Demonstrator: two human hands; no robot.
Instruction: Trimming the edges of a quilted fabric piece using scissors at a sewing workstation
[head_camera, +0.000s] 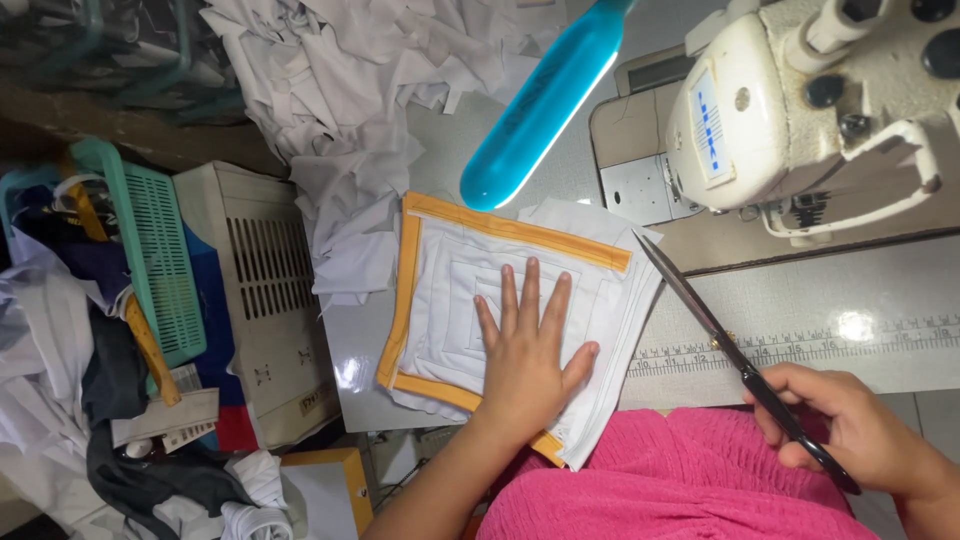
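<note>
While the left hand (525, 350) lies flat with fingers spread on a stack of white quilted squares (510, 325) edged in orange, the right hand (850, 430) grips black scissors (735, 355), blades pointing toward the stack's right edge. Beyond the right hand sits a cream sewing machine (800, 110) bearing a blue-and-white rectangular label (708, 125).

Sewing machine (800, 110) top right, blue lamp (545, 105) angled over table (880, 290). Ruler strip (850, 342) along table's front edge. White scrap pile (340, 90) top left. Green basket (160, 260) and beige vented box (265, 300) at left.
</note>
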